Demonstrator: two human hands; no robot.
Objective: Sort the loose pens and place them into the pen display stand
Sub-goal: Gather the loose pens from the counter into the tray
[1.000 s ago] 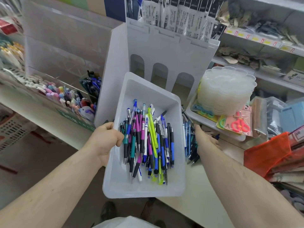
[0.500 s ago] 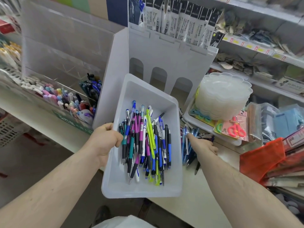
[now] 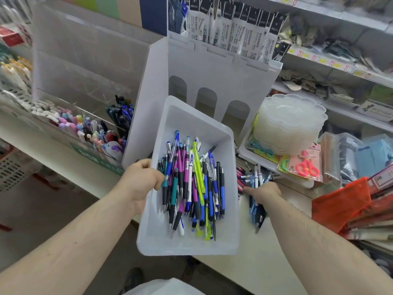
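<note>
My left hand [image 3: 141, 179] grips the left rim of a translucent white bin [image 3: 187, 245], held out over the shelf edge. Inside lies a heap of mixed pens [image 3: 192, 188]: blue, purple, teal, black and neon yellow. Behind it stands the white pen display stand [image 3: 212, 77] with three arched slots. My right hand [image 3: 264, 192] rests palm down on a pile of loose pens [image 3: 256, 182] on the shelf, right of the bin. Its fingers curl around some blue and black pens, whose tips stick out below the hand.
A clear rack of pastel and dark pens [image 3: 85, 128] sits to the left. Packaged refills [image 3: 231, 26] stand in the top of the stand. A stack of clear plastic lids [image 3: 289, 122], pink scissors [image 3: 307, 165] and an orange bag [image 3: 342, 201] crowd the right.
My right hand has slid toward me along the shelf and closed over the loose pens. The bin in my left hand has barely shifted.
</note>
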